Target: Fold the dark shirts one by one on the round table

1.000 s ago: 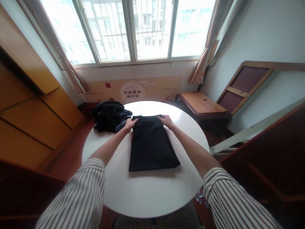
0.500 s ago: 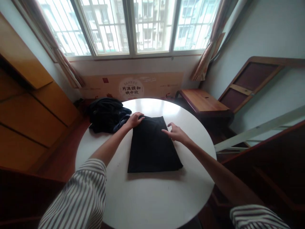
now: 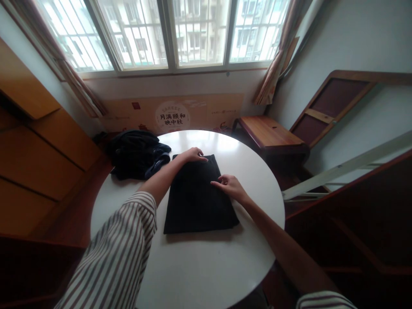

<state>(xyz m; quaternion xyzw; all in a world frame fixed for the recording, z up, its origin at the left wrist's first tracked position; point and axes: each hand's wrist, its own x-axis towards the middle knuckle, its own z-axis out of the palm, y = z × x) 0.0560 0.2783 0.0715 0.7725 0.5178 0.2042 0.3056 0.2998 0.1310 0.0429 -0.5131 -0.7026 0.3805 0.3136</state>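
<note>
A folded piece of black cloth [image 3: 198, 197] lies flat on the white round table [image 3: 193, 270]; its garment kind cannot be made out. Across its far edge rests my left hand [image 3: 193, 155], fingers stretched out and thumb apart, touching the fabric. My right hand [image 3: 230, 186] is over the right edge of the cloth, its fingers bent and the thumb a little apart from them. Nothing shows gripped in either hand. To the left, a heap of dark clothes [image 3: 137, 154] sits rumpled at the table's far left edge.
A wooden bench [image 3: 270, 132] stands behind the table at right, near a brown panelled frame [image 3: 341, 103] against the wall. Wooden cabinets [image 3: 28, 163] line the left side. A barred window [image 3: 196, 34] with curtains is ahead, above a printed banner [image 3: 174, 113].
My left hand has slid rightward along the far edge of the cloth. My right hand has come slightly inward and lower, its fingers more bent. The view has shifted a little.
</note>
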